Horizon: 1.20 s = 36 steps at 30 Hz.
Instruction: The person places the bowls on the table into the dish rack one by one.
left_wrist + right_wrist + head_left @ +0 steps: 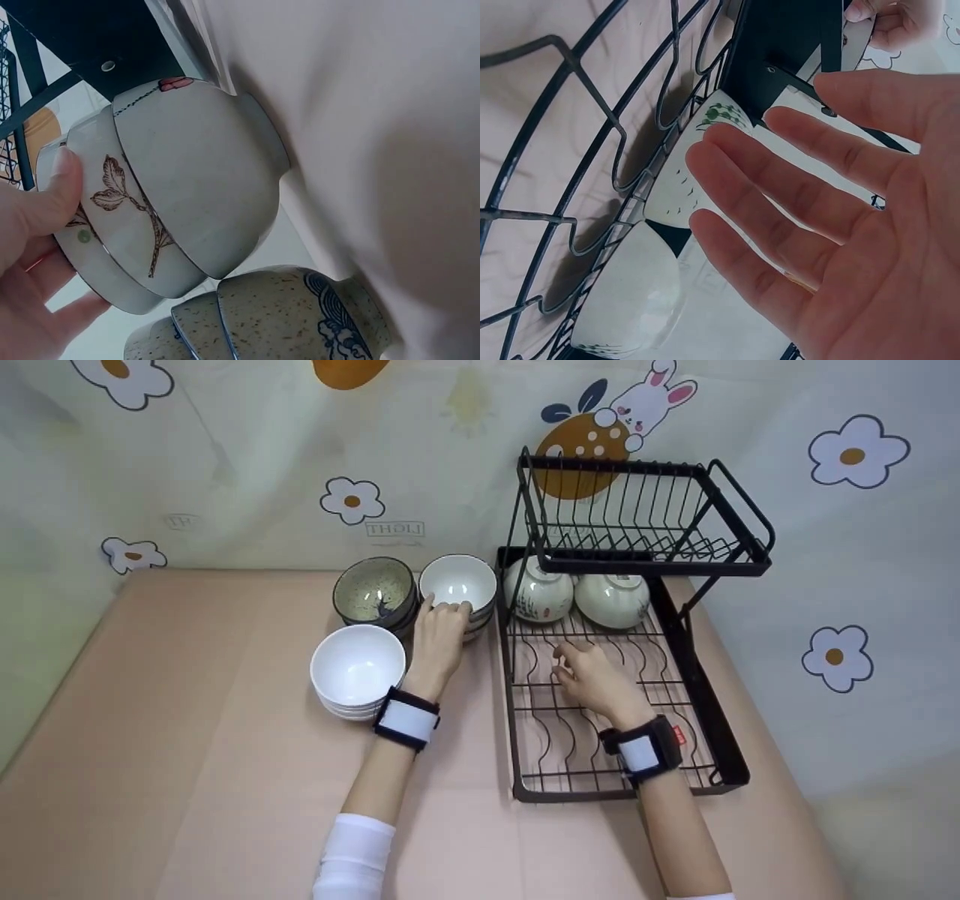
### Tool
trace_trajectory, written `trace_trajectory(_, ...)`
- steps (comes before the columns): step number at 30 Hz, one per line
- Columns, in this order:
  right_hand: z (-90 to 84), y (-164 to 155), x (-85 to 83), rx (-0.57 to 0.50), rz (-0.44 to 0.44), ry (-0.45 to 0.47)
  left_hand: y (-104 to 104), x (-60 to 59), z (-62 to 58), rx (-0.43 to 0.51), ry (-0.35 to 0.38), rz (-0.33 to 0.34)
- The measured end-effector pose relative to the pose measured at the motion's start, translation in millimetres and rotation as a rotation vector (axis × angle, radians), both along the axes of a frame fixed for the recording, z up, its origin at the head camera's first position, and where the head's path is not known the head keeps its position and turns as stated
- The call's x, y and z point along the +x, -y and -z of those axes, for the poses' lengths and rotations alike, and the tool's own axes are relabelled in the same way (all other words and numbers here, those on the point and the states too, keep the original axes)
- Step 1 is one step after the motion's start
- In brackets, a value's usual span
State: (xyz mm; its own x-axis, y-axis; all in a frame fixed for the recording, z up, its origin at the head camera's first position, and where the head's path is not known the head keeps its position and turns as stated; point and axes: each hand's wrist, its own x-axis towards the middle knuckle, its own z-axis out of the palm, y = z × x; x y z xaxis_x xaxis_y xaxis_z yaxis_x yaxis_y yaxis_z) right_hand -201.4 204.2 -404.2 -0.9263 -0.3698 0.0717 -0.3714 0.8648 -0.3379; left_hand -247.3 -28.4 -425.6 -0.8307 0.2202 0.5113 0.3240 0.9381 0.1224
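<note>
My left hand (pixel 441 639) grips the near rim of the top bowl in a stack of white-lined bowls (pixel 459 577), beside the rack. In the left wrist view the thumb lies on the outside of these stacked bowls (pixel 187 165), which carry a brown leaf pattern. My right hand (pixel 596 679) hovers over the lower tier of the black dish rack (pixel 517 735), holding nothing; its fingers (pixel 757 217) are spread in the right wrist view. Two pale bowls, a left one (pixel 541 592) and a right one (pixel 613 601), sit upside down at the back of that tier.
Left of the gripped stack stands a stack of speckled bowls (pixel 375 589). In front of it is a stack of plain white bowls (pixel 358 666), close to my left wrist. The rack's upper tier (pixel 652 564) overhangs the back. A patterned curtain (pixel 247 457) hangs behind the table (pixel 187 735).
</note>
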Motion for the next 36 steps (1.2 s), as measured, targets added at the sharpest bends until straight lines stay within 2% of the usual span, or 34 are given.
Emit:
trace_trajectory(6, 0.3, 1.0, -0.1, -0.017, -0.018, -0.004, 2.1, 0.5, -2.1, 0.016, -0.010, 0.016)
trace_trajectory(10, -0.4, 1.3, -0.3, -0.019, -0.023, 0.002, 2.8, -0.3, -2.5, 0.059, -0.021, 0.019)
trace_trajectory(14, -0.1, 1.5, -1.1, -0.028, -0.023, 0.009, 2.8, -0.2, -1.7, 0.097, -0.069, 0.023)
trace_trajectory(20, -0.5, 1.3, -0.3, -0.050, 0.007, -0.033, 2.8, 1.3, -3.1, 0.102, -0.145, 0.036)
trace_trajectory(23, -1.5, 0.8, 0.0, -0.064, 0.030, -0.036, 4.4, 6.1, -12.9, 0.103, -0.167, 0.048)
trace_trajectory(28, -2.4, -0.4, -0.7, -0.060, 0.065, -0.046, 9.2, 21.2, -38.1, 0.087, -0.184, 0.095)
trace_trajectory(33, -3.0, -0.2, -0.7, -0.069, 0.084, -0.068, 12.3, 41.8, -60.5, 0.050, -0.151, 0.122)
trace_trajectory(36, -4.2, 1.0, -1.0, -0.109, 0.097, -0.104, 11.7, 54.6, -71.0, 0.046, -0.117, 0.136)
